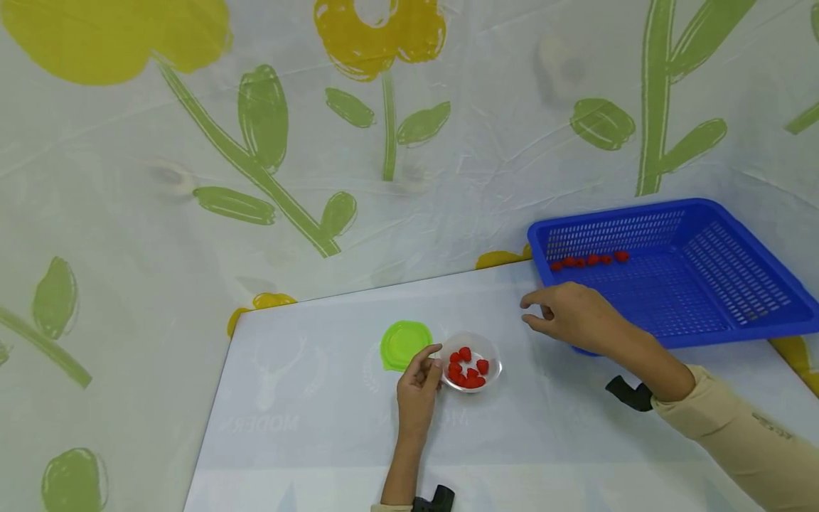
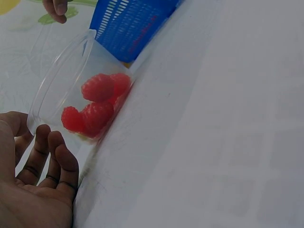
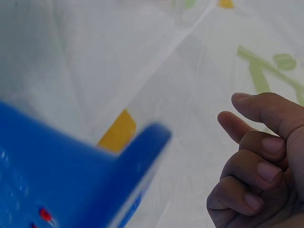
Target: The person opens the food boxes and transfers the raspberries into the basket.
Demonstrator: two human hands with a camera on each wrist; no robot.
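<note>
My left hand (image 1: 419,392) pinches the near-left rim of a small clear plastic bowl (image 1: 486,347), which stands on the white table. Several red raspberries (image 1: 483,366) lie inside it; the left wrist view shows them through the wall. A bright green lid (image 1: 405,343) lies just left of the bowl. My right hand (image 1: 576,316) is raised by the near-left side of the blue basket (image 1: 697,208) and holds nothing. Its thumb and index finger stand apart, with the other fingers loosely bent in the right wrist view. More raspberries (image 1: 593,259) form a row along the basket's far-left side.
The perforated basket takes up the table's right rear corner, its raised rim close to my right forearm. Behind the table (image 1: 307,419) hangs a pale sheet (image 1: 473,178) printed with flowers. Each wrist carries a black camera mount (image 1: 630,393).
</note>
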